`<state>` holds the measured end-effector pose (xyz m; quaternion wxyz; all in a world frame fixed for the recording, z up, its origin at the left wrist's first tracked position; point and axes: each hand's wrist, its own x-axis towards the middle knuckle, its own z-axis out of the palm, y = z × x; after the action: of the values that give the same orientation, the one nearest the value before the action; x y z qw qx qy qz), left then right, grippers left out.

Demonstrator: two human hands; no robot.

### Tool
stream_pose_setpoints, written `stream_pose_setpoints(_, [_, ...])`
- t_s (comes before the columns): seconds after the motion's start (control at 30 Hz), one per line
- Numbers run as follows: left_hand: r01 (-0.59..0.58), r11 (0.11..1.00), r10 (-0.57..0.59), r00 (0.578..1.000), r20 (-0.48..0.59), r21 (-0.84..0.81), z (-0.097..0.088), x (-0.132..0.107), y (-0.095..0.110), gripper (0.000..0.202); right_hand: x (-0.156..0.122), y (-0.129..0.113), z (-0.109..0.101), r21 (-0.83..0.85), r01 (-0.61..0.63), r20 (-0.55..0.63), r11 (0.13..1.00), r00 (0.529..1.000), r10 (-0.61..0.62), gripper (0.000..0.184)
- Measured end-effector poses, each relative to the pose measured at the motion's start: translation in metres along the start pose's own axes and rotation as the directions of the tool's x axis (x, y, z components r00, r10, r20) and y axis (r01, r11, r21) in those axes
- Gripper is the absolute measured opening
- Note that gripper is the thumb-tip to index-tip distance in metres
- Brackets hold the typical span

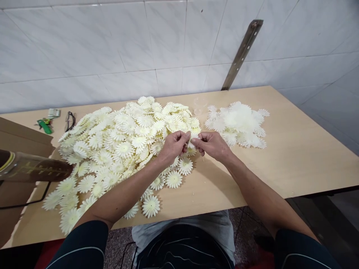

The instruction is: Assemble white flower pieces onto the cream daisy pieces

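My left hand (175, 145) and my right hand (213, 144) meet over the wooden table (294, 149), both pinched on one cream fabric flower (192, 139) held between the fingertips. Just under and left of them spreads a big heap of cream daisy-shaped flowers (117, 145). A smaller, whiter pile of flowers (238, 123) lies to the right of my hands. Loose flowers (174, 179) lie near the table's front edge.
A brown cardboard box (17, 138) and a glue gun (33, 168) sit at the left. A green tool (45, 125) and a dark cord (70, 120) lie at the back left. A metal bar (242, 52) leans on the tiled wall.
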<state>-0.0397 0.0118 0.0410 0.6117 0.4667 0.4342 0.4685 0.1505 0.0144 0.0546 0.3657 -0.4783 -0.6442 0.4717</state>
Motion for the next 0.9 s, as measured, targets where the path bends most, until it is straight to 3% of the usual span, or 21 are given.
stream_pose_setpoints(0.17, [0.139,0.983,-0.116,0.977,0.181,-0.12,-0.001,0.0,0.011,0.059,0.0,-0.001,-0.001,0.117,0.007,0.073,0.993,0.997,-0.015,0.072])
stream_pose_setpoints(0.33, [0.19,0.969,-0.148,0.959,0.241,-0.16,-0.003,0.001,0.013,0.054,0.003,0.002,-0.003,0.202,-0.019,0.141,0.979,0.99,-0.009,0.075])
stream_pose_setpoints(0.6, [0.14,0.955,-0.116,0.988,0.105,-0.26,-0.003,0.004,0.013,0.049,0.005,0.005,-0.015,0.318,-0.05,0.268,0.947,0.963,-0.039,0.058])
stream_pose_setpoints(0.9, [0.073,0.942,-0.073,0.997,0.011,-0.327,-0.004,0.007,0.017,0.039,0.004,0.003,-0.024,0.287,-0.048,0.197,0.957,0.98,-0.01,0.056])
